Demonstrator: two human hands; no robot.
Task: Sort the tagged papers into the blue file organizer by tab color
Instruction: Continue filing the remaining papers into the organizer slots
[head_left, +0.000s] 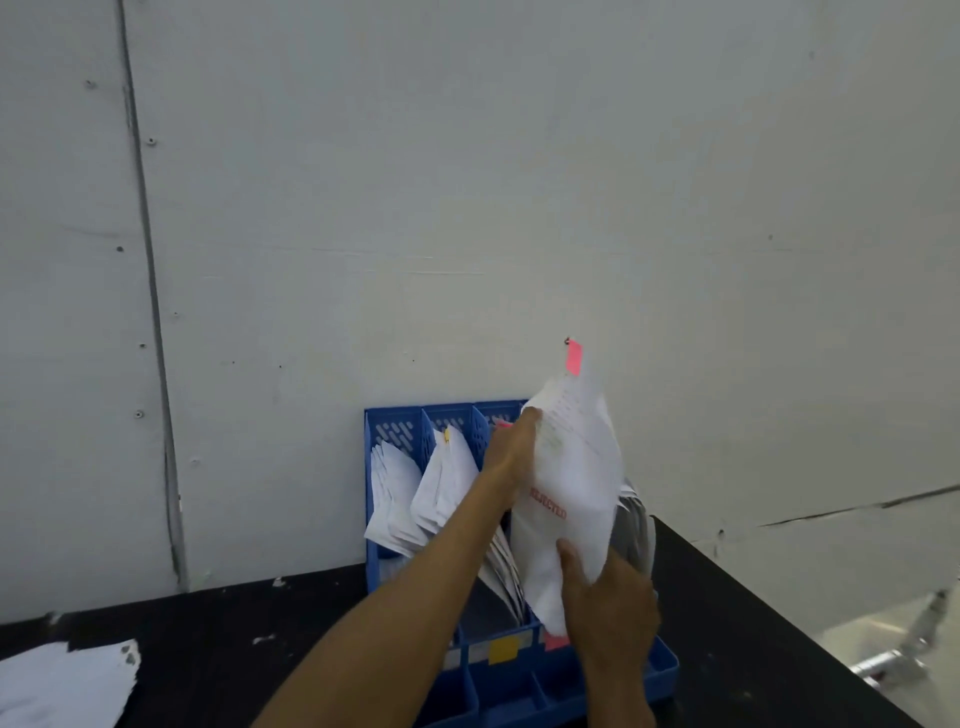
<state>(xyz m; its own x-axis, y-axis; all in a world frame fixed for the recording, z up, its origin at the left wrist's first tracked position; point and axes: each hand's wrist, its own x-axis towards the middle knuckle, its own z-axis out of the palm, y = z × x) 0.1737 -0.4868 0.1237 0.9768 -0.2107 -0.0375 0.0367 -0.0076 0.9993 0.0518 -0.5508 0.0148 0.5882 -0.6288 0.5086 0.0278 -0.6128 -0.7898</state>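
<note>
A blue file organizer (395, 426) stands against the wall on a black table, with several upright slots holding white papers. I hold a white sheet (571, 483) stamped REJECTED, with a pink tab (574, 358) at its top corner, upright over a right-hand slot. My left hand (511, 441) grips its upper left edge. My right hand (608, 597) grips its lower edge. Papers with a yellow tab (445, 436) sit in the second slot. Yellow (503, 649) and pink (555, 642) labels mark the organizer's front.
A loose pile of white papers (62, 686) lies at the table's front left. The black table (208, 639) ends at the right in an edge, with a metal object (893, 660) beyond it. A white wall stands right behind the organizer.
</note>
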